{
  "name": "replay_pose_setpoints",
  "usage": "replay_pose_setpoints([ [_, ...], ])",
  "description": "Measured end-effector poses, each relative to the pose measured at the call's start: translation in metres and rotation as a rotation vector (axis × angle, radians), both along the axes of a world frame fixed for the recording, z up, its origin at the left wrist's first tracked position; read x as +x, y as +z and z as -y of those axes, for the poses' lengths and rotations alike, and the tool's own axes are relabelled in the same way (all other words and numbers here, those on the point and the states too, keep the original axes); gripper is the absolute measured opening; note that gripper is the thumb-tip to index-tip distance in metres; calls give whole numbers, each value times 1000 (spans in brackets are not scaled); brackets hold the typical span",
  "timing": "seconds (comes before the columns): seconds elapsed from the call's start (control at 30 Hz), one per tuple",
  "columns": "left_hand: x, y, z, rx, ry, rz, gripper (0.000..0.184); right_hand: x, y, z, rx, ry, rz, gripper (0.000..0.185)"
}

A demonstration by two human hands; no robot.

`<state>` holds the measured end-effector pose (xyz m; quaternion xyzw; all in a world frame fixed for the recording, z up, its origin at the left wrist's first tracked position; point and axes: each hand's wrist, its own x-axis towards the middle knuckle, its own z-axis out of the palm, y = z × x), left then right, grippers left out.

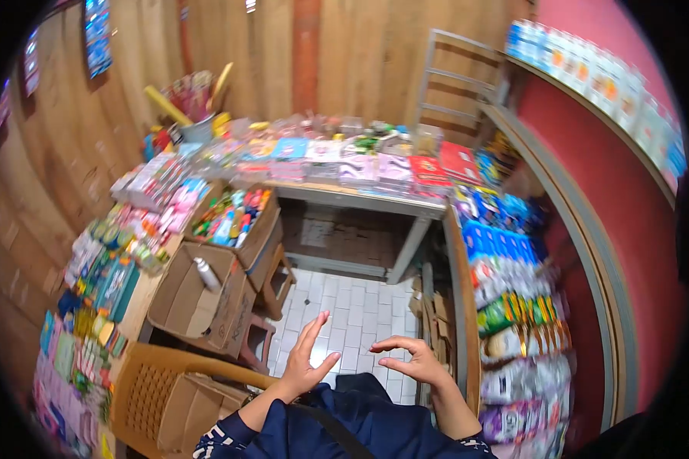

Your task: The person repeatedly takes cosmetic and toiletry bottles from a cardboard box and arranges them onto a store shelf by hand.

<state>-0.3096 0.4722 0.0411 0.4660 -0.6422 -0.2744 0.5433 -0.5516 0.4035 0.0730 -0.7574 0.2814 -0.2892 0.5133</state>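
Note:
Both bare hands are raised in front of the body, above the white tiled floor (341,306), and they do not touch each other. My left hand (308,359) has its fingers stretched upward with the thumb apart and holds nothing. To its right, my right hand (412,361) points its fingers inward, thumb apart, with nothing between them. Left of my left hand is a cardboard box (226,317) with a white bottle (207,274) inside. A brown woven chair (142,382) stands at the lower left.
A table (360,199) with stacked packets spans the back. Another box (256,249) holds colourful bottles. Small goods line the left side, with a teal container (119,287). Bagged goods (517,382) fill the right shelf. White bottles (589,65) stand on the upper right shelf.

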Motion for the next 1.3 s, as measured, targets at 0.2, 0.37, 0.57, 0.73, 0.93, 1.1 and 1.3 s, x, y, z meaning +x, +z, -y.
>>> replay_pose_setpoints([
  [0.2,22,-15,83,86,118,9,71,40,-26,136,81,148,46,26],
  [0.37,33,-5,171,115,327,-73,60,75,-18,261,130,294,-1,26],
  [0.57,61,5,235,195,344,-51,42,152,-29,378,253,460,-39,25],
  [0.73,116,-8,262,166,498,-74,37,245,-46,402,269,694,-17,27],
  [0.93,194,-8,295,155,530,-106,30,333,-51,420,283,845,-35,30],
  [1.1,231,-22,300,230,601,-244,28,386,-70,459,367,787,-77,33],
  [1.3,267,-33,304,241,873,-486,25,465,-105,501,408,908,-180,31],
])
